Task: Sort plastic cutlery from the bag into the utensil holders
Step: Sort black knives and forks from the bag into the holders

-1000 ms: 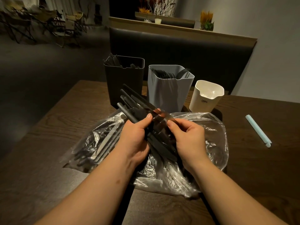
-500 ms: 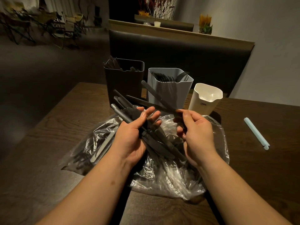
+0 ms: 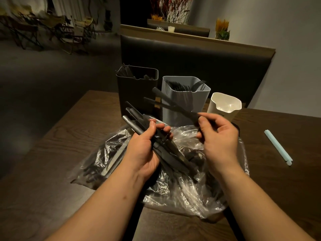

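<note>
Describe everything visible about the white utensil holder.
The white holder is a cream, smooth, plastic-looking cup with rounded corners and a spout-like notch in its rim. It stands upright on the wooden table, right of the grey holder, seemingly apart from it. What shows of its inside looks empty. The right hand hides its lower front, including some dark print.

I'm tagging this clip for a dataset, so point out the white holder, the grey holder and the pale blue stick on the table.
white holder [image 3: 227, 103], head view, inner back wall.
grey holder [image 3: 194, 100], head view, front wall.
pale blue stick [image 3: 278, 147], head view, middle of its length.
</note>
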The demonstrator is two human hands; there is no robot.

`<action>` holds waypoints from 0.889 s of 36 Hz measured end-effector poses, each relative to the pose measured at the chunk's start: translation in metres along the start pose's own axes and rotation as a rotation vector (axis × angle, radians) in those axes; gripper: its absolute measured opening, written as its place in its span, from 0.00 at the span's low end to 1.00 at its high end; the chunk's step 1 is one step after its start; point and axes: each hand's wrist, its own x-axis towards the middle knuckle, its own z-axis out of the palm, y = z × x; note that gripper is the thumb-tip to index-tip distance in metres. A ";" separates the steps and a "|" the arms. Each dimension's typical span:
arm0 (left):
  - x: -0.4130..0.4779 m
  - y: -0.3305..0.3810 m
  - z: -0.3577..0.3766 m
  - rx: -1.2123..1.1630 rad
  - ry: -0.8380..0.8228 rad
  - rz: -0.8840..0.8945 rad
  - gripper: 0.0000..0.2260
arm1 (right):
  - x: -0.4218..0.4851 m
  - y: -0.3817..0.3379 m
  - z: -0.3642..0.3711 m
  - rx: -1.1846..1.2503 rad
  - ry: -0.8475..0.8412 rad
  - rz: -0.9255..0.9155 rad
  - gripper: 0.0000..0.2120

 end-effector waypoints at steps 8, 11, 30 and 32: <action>-0.001 0.002 0.003 -0.063 0.056 -0.001 0.11 | 0.045 -0.034 0.015 -0.287 -0.026 -0.339 0.07; 0.000 0.003 0.002 -0.055 0.073 -0.017 0.11 | 0.071 -0.050 0.026 -0.408 -0.018 -0.391 0.06; 0.002 0.002 -0.002 -0.108 -0.001 -0.029 0.11 | 0.158 -0.080 0.139 -1.025 -0.298 -0.388 0.15; 0.002 0.002 -0.001 -0.110 0.009 -0.026 0.10 | 0.157 -0.075 0.145 -1.019 -0.317 -0.402 0.11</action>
